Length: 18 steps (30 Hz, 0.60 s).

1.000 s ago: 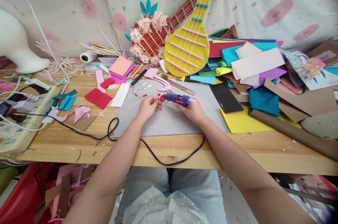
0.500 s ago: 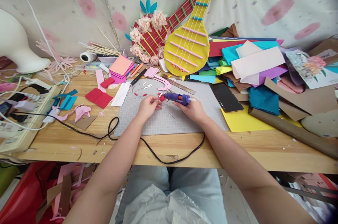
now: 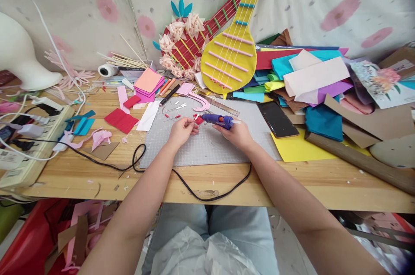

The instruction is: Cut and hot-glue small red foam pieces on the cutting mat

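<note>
My right hand (image 3: 238,135) is wrapped round a blue hot glue gun (image 3: 216,119), its nozzle pointing left. My left hand (image 3: 183,130) pinches a small white piece (image 3: 196,116) close to the nozzle tip; whether the two touch I cannot tell. Bits of red paper (image 3: 199,120) show just beyond my left fingertips. Both hands are over a grey cutting mat (image 3: 181,156). Small red and white rolled pieces (image 3: 177,116) lie on the mat past my left hand. A curved pink paper strip (image 3: 201,102) rests farther back.
The black cord (image 3: 207,199) loops along the table's front edge to a power strip (image 3: 29,154) at left. A phone (image 3: 278,119) lies right of the mat. Behind stand a yellow lute-shaped craft (image 3: 227,67) and a red one (image 3: 184,46). Coloured paper (image 3: 317,78) is piled at right.
</note>
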Tool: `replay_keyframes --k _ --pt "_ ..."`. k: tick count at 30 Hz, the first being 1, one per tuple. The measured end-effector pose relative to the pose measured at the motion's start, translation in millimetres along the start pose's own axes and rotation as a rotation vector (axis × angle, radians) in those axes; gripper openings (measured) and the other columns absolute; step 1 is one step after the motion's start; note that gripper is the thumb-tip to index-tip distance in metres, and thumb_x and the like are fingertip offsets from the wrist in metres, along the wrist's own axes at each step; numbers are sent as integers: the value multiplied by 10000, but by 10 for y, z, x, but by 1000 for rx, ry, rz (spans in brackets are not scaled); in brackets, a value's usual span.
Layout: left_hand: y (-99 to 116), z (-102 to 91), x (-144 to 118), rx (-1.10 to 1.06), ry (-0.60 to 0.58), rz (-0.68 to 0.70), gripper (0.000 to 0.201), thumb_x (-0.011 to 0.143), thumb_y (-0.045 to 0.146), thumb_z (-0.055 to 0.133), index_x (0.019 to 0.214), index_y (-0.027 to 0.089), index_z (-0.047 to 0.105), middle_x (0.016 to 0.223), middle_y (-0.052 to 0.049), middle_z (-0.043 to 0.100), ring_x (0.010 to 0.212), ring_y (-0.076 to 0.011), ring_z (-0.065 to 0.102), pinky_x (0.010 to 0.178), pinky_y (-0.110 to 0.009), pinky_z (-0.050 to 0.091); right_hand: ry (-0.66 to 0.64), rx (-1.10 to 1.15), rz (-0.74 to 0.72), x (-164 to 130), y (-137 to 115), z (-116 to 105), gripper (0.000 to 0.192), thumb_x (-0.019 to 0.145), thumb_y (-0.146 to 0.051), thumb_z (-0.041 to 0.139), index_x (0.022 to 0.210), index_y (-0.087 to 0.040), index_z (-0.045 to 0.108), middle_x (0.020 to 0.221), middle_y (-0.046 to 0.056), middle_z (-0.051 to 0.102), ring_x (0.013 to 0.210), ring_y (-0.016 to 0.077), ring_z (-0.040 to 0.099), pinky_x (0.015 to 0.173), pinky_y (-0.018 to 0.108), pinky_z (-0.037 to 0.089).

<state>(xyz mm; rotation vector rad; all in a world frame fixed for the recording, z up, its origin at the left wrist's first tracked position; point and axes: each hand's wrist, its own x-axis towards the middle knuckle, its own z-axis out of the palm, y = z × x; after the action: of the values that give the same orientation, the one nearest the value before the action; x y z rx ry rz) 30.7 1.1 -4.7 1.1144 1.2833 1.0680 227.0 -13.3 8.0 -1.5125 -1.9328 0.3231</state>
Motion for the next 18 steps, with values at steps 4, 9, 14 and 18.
replay_keyframes --k 4,9,14,18 --pt "2 0 0 -2 3 -6 45 782 113 514 740 125 526 638 -27 631 513 -104 612 530 -239 501 -31 23 -31 -17 -22 8 410 727 -560 546 919 -215 656 875 78 681 766 238 638 652 318 458" --pt "-4 -3 4 7 2 -8 48 772 146 545 735 122 526 637 -31 634 517 -104 612 534 -239 503 -11 3 -45 -22 -25 23 410 727 -545 556 945 -212 651 891 76 683 782 231 642 667 311 468" --pt "-30 -8 16 9 -3 9 38 781 135 523 746 123 530 646 -28 635 526 -102 615 534 -233 503 19 -25 -37 -11 -8 12 410 731 -563 538 877 -195 647 814 65 680 728 225 641 625 305 460" --pt "-35 -10 22 8 -3 6 46 783 125 513 740 123 528 636 -22 630 517 -98 613 522 -225 502 6 -11 -75 -16 -18 13 404 735 -549 545 892 -191 645 823 70 677 733 222 638 628 302 454"
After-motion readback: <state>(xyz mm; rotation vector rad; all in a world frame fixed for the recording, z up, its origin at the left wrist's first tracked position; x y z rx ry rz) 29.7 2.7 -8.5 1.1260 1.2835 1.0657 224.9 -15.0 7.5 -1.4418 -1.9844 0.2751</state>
